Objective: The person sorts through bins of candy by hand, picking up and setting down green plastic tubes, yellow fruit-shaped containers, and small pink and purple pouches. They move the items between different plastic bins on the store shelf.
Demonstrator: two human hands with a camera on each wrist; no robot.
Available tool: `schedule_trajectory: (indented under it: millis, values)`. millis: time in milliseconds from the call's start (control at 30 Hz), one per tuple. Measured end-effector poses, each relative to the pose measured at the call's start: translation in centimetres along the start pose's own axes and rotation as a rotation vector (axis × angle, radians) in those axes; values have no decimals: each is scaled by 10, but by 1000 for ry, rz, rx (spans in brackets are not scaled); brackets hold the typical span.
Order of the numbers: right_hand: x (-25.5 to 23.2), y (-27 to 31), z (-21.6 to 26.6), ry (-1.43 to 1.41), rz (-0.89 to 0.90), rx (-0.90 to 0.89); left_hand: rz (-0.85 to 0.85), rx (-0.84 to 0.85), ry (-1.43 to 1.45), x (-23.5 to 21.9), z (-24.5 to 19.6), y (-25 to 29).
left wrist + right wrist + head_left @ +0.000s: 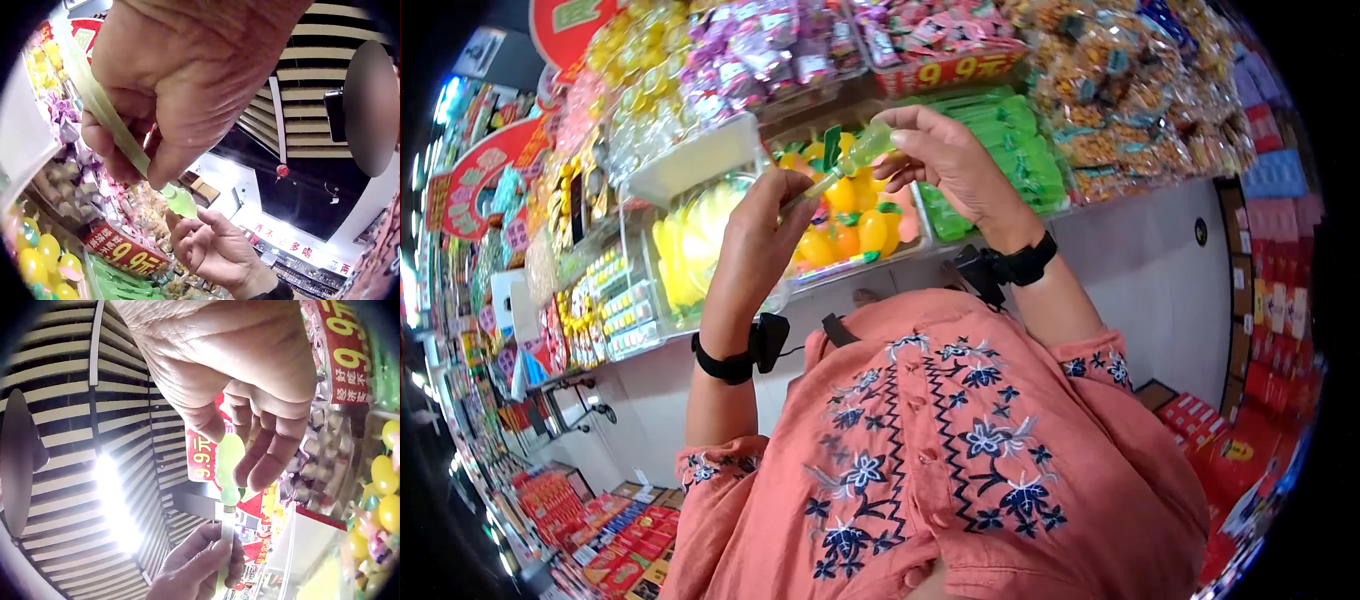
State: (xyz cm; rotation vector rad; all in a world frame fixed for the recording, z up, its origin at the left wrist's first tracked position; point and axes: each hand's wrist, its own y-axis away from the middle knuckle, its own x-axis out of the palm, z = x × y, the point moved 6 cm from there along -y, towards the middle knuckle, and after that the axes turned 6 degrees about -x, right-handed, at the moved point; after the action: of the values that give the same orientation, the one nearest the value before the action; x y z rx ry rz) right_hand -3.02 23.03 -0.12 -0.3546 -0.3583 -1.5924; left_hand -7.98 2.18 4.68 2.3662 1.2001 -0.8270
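Before me, in the head view, I hold a translucent pale green tube with a bulb-shaped end (868,146) in both hands. My left hand (762,225) pinches its slim stem, which in the left wrist view runs as a long pale tube (103,109) past the fingers. At the other end my right hand (945,160) holds the bulb. The right wrist view shows the thumb on one side of the bulb (230,456) and fingers on the other. A narrow collar joins bulb and stem. Below the hands lie yellow mango-shaped items (872,232) with green leaves.
Bright green packs (1005,150) fill the bin to the right, and yellow packs (685,240) fill a clear bin to the left. Wrapped sweets (765,50) are heaped behind. A red price sign (950,72) fronts one bin. Snack bags (1120,100) stand far right.
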Motion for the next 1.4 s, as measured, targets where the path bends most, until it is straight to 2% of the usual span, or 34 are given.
schedule_trajectory:
  millis: [133,200,333,367,500,600,767,833,900,1233,1400]
  values:
    - [-42,24,-10,57,-69,99,142,-14,1,48,0,-12]
    - [-68,37,-26,9,-88,139,192,13,-35,69,-4,-16]
    - [-106,67,-39,-37,-205,200,389,-47,-106,108,-7,-18]
    - [-120,74,-45,-36,-241,206,403,23,-148,118,-3,-19]
    - [-157,106,-45,-37,-385,214,488,-42,-167,141,-1,-26]
    - [-177,124,-43,-48,-472,194,533,40,-41,165,1,-37]
    - [-216,156,-10,231,-702,123,457,205,-30,210,-10,-48]
    - [-236,169,-10,244,-767,90,432,300,-46,232,-11,-54]
    - [-243,182,0,238,-818,76,411,318,-51,249,-12,-59]
    - [-253,205,-3,216,-884,86,361,320,-132,307,-15,-71]
    - [-256,208,-6,223,-892,103,404,338,-305,322,-15,-71]
